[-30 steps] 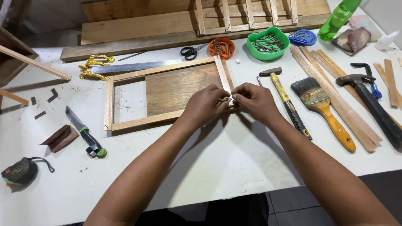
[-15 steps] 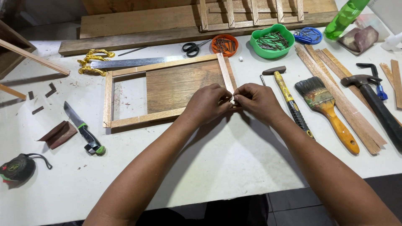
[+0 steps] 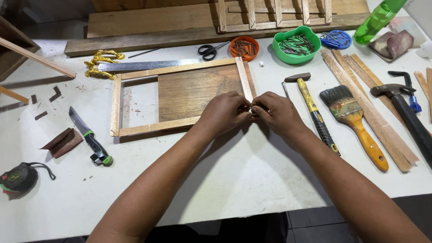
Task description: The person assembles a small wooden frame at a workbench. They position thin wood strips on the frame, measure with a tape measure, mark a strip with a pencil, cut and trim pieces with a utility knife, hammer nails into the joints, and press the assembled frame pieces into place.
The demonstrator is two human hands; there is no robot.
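Pinching the near end of the thin wooden strip (image 3: 244, 80) with both hands: your left hand (image 3: 223, 113) and right hand (image 3: 278, 114) meet fingertip to fingertip at the frame's near right corner, fingers pressed together on the strip. Whatever else sits between the fingertips is hidden, can't tell.

The strip runs away from you along the right side of the wooden frame (image 3: 118, 104), which lies flat on the white table (image 3: 234, 180). A darker wooden panel (image 3: 198, 92) fills the frame's right part; the left part shows bare table through it.

Right of your right hand, near but apart: a yellow-handled hammer (image 3: 312, 107), then a paintbrush (image 3: 355, 123) with an orange handle, then a bundle of wooden slats (image 3: 373, 112) lying diagonally. A black-handled claw hammer (image 3: 407, 112) lies near the right edge.

Behind the frame: steel ruler (image 3: 148, 65), black scissors (image 3: 210, 50), an orange dish (image 3: 244, 47) of nails, a green bowl (image 3: 296, 44) of nails, and a blue lid (image 3: 337, 39). A green bottle (image 3: 378, 18) sits at far right, tilted in view.

Left of the frame: a knife (image 3: 87, 135) with a green-and-black handle, a folded brown scrap (image 3: 63, 142) just beside it, and a tape measure (image 3: 19, 179) at the near left edge, well apart from your hands.
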